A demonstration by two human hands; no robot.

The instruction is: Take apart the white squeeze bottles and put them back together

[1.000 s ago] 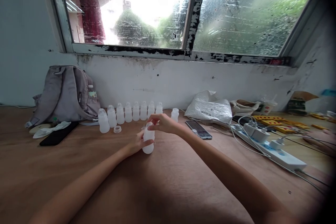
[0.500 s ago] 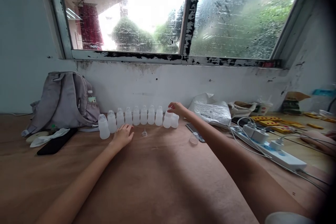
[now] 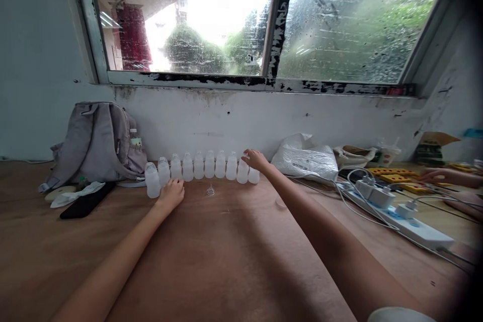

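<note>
Several frosted baby bottles with clear caps stand upright in a row along the wall, among them a nearer bottle [image 3: 152,183] at the left end. My left hand [image 3: 172,194] rests low in front of the left part of the row, its fingers spread beside the bottles. Over toward the right end, my right hand [image 3: 256,159] has its fingers closed around the top of a baby bottle [image 3: 242,173]. The last bottle [image 3: 254,176] is partly covered by that hand. A small clear nipple-shaped piece [image 3: 210,190] lies on the table in front of the row.
At the left are a grey backpack [image 3: 100,141], a black phone-like slab [image 3: 86,202] and a white tissue [image 3: 77,194]. On the right lie a plastic bag [image 3: 305,158], a power strip [image 3: 422,231] with cables, and yellow parts [image 3: 396,179] near another person's hand [image 3: 433,175].
My left hand has slid left along the front of the row. My right hand stays at the bottle top. Another person's hand has come into view over the yellow parts.
</note>
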